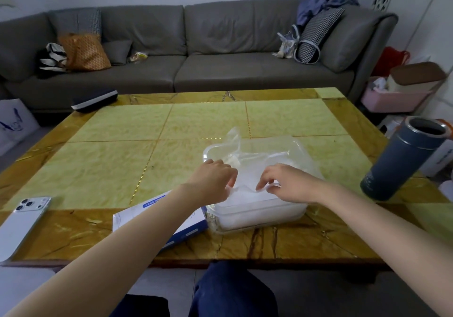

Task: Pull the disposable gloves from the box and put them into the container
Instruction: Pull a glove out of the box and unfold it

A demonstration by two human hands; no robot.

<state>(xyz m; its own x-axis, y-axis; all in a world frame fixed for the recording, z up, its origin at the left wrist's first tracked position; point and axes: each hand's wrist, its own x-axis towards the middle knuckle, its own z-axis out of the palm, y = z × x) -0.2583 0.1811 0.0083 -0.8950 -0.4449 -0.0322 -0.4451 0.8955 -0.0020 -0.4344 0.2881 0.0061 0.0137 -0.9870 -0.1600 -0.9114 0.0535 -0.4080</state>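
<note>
Just right of centre in the frame, low down, a clear rectangular plastic container (pixel 257 215) sits on the yellow-green marble-look worktop (pixel 122 164), and it's pretty well stuffed with thin, milky see-through disposable gloves (pixel 245 194). One bit of film pokes up over the far rim.

Both hands are over the near end of it. The left hand (pixel 213 179) has its fingers curled down and looks to be pinching the edge of the film. The right hand (pixel 284 181) does the same from the other side, fingertips nipped together on a fold. So both have hold of glove, nothing else.

The flat white and blue cardboard box (pixel 152 210) lies just left of the container, partly under the left forearm. Can't see its opening from here.

Handling-wise, I'd guess this stuff weighs basically nothing, is floppy and slippery, and puffs back up once let go. A fingertip pinch on an edge or fold seems the way to hold it, then flat fingers to press the pile below the rim. Yanking hard could tear it or drag the light container around. The dark blue steel tumbler (pixel 402 159) at the right edge looks easy to bump with an elbow.
</note>
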